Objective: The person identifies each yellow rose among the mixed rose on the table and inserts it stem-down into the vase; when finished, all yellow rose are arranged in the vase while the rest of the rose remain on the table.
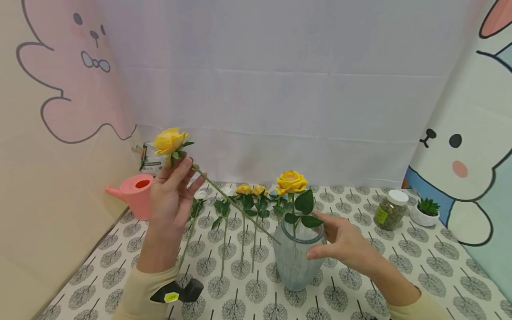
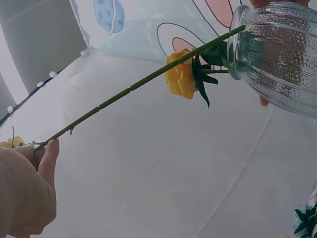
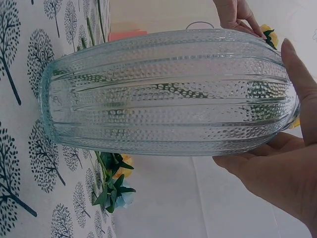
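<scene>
The left hand (image 1: 174,193) pinches a yellow rose (image 1: 170,141) below its bloom, the stem slanting toward the right hand (image 1: 346,242), which grips the glass vase (image 1: 297,266) near its rim. A second yellow rose (image 1: 291,182) stands in the vase beside that hand; more flowers (image 1: 243,190) lie on the desk (image 1: 404,266) between the hands, which are well apart.
</scene>
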`<state>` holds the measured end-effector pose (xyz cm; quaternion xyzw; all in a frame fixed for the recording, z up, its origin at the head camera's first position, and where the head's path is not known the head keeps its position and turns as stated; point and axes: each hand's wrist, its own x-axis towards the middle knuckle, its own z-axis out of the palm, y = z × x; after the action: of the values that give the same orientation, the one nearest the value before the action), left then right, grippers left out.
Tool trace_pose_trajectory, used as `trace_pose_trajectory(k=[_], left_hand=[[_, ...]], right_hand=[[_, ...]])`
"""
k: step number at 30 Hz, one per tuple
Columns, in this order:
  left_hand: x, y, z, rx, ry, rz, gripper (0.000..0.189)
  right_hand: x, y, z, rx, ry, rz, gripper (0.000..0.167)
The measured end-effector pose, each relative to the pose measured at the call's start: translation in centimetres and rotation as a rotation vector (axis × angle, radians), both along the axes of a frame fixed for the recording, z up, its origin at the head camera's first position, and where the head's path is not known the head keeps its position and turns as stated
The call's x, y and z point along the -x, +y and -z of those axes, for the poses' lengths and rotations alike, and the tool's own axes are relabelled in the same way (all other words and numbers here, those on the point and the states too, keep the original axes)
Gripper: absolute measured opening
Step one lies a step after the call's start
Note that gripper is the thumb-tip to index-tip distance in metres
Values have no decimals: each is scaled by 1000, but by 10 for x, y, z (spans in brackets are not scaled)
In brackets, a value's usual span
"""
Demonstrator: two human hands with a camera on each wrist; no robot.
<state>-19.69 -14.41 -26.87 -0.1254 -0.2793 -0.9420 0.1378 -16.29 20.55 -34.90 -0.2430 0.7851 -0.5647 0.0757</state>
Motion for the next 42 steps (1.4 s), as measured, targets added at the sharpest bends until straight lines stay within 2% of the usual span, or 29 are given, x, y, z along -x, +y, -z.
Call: trace_pose_trajectory(k=[5, 10, 16, 24, 33, 42], left_hand=[[-7, 3, -3, -145, 83, -24, 12], [-7, 15, -5, -139, 128, -54, 12], [-4, 32, -8, 1, 175, -51, 14], [-4, 59, -1, 248, 273, -26, 23], [-2, 83, 15, 380, 260, -11, 39], [3, 98, 26, 471, 232, 2, 34]], right_hand=[[0, 0, 0, 0, 14, -4, 96], [1, 1, 0, 29, 10, -19, 97], [1, 0, 0, 55, -4, -37, 97], [1, 0, 1, 35, -2, -20, 99], [1, 0, 1, 37, -8, -30, 100], [1, -1, 1, 50, 2, -38, 98]])
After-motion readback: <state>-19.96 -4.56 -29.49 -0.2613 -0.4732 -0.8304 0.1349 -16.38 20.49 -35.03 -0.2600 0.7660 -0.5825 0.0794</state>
